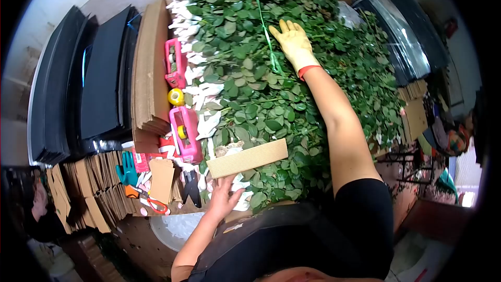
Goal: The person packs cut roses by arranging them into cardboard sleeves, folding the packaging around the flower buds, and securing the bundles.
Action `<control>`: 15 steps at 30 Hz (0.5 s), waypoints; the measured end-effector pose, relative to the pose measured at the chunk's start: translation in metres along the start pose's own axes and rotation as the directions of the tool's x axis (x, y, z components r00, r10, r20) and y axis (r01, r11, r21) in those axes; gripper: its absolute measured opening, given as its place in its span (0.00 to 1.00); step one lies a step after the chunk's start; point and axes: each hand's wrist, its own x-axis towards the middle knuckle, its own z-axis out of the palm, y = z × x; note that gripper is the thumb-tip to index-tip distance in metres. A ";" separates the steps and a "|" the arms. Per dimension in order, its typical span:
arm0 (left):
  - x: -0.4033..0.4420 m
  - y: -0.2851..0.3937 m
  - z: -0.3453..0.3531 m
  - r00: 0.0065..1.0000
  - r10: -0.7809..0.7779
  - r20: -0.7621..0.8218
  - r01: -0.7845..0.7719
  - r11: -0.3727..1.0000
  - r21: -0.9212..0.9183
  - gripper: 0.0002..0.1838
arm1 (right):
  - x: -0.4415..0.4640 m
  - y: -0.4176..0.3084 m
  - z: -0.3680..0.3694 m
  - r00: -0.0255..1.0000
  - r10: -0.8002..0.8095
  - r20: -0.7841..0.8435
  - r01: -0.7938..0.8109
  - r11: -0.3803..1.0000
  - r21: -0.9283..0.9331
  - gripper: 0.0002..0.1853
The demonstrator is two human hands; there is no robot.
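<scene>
My right hand, in a pale yellow glove with a red cuff, is stretched out over a wide bed of green leafy stems. Its fingers are spread, close to a thin green-and-white tie lying on the leaves. My bare left hand is at the near edge, thumb apart from the fingers. Its fingertips meet the lower edge of a ribbed cardboard strip, which rests across leaves and white wrapped ends. I see no grip on the strip.
Left of the leaves are two pink tape dispensers, a yellow tape roll, black shears, orange-handled scissors and a teal glove. Cardboard sheets and black panels stand farther left. Clear-wrapped material lies at right.
</scene>
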 end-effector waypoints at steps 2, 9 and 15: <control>-0.013 0.007 0.003 0.999 0.035 -0.030 -0.034 0.999 0.032 0.34 | 0.011 -0.011 0.014 0.997 -0.072 -0.006 0.072 0.997 0.011 0.21; 0.006 -0.004 0.000 0.995 0.066 -0.069 -0.068 0.998 -0.018 0.34 | -0.023 0.045 -0.145 0.461 0.000 -0.888 0.335 0.926 0.174 0.04; 0.008 -0.005 0.003 0.992 0.094 -0.085 -0.094 0.996 -0.007 0.32 | -0.074 0.042 -0.092 0.990 -0.107 0.094 0.028 0.793 0.609 0.25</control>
